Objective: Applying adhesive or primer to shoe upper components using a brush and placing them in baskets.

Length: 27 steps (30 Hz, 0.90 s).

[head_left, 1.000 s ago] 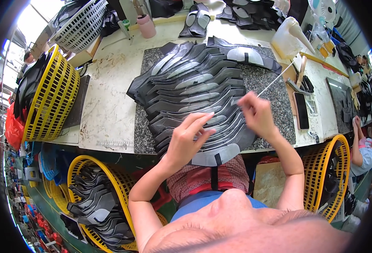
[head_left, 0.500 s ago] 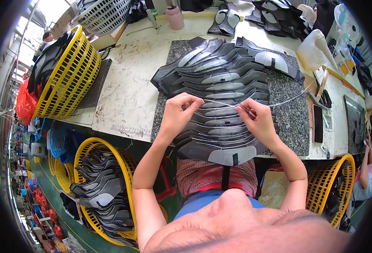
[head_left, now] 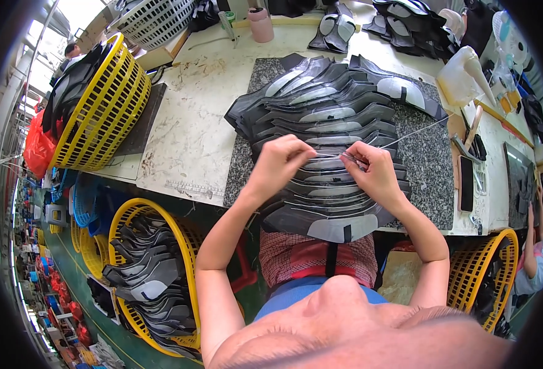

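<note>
Over a row of overlapping dark grey shoe-upper-like pieces (head_left: 328,115) with pale oval patches, both my hands pinch a thin white cord (head_left: 416,132). My left hand (head_left: 280,165) is closed on it near the middle of the row. A short way to the right, my right hand (head_left: 373,171) grips the same cord between thumb and fingers. From there the cord runs off to the upper right. Beneath the pieces lies a speckled stone slab (head_left: 428,190). The fingertips hide part of the cord.
Yellow baskets of dark pieces stand at the upper left (head_left: 102,114), lower left (head_left: 191,258) and lower right (head_left: 468,270). A phone (head_left: 465,183) lies right of the slab. A pink bottle (head_left: 260,24) and a translucent jug (head_left: 465,80) stand farther back. Another person (head_left: 533,264) is at far right.
My left hand has moved right, closer to my right hand, shortening the cord between them. The cord's right-hand stretch, curved before, now runs straighter.
</note>
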{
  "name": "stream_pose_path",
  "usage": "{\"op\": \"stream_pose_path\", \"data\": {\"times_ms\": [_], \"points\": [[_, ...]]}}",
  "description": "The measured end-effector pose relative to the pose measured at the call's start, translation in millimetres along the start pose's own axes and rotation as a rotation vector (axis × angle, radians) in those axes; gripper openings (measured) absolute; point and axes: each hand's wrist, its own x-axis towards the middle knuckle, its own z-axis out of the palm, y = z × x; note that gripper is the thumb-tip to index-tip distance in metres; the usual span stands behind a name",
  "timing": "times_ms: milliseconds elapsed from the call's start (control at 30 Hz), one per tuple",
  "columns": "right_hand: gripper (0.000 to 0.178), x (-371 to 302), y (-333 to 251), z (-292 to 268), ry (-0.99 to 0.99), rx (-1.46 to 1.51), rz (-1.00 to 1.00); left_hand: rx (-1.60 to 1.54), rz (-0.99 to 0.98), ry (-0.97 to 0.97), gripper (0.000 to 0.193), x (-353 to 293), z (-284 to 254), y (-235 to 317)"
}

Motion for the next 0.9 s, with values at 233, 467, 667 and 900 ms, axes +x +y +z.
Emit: {"op": "stream_pose_path", "data": {"times_ms": [233,467,667,900], "points": [[0.024,8,5,9,0.032,-0.073,0.038,0.271,-0.060,0.126,0.018,4,-14,-21],[0.027,9,20,4,0.127,-0.106,-0.009,0.498,-0.060,0.186,0.021,9,-11,-26],[0.020,4,32,-9,0.196,0.013,0.034,0.668,-0.179,0.144,0.018,16,-14,-4],[0.019,11,37,-5,0.206,-0.031,0.011,0.373,0.400,0.023,0.027,15,46,19]]}}
